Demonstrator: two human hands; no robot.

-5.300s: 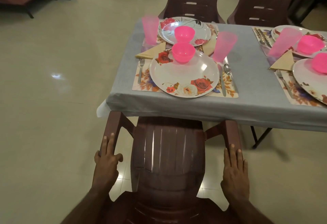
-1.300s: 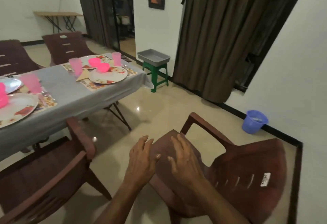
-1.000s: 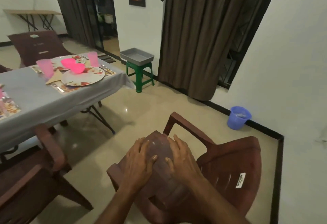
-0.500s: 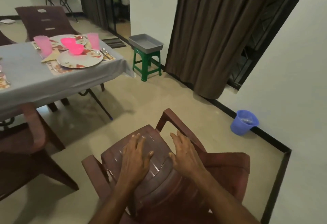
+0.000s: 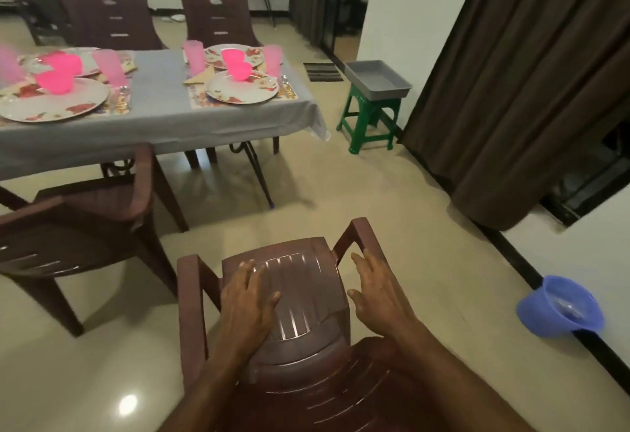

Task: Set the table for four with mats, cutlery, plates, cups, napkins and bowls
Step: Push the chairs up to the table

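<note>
Directly ahead, the chair [image 5: 296,298] faced the desk [image 5: 163,114] up and left, left hand [image 5: 247,309] flat on its seat, right hand's [image 5: 378,295] fingers [image 5: 361,261] spread on the armrest.

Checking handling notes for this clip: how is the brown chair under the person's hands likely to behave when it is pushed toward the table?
The brown chair looks like moulded plastic, so it is probably light for its size and stiff. On the glossy floor its legs will likely slide easily. The left hand and right hand push high up, so it might tip if a leg catches.
</note>
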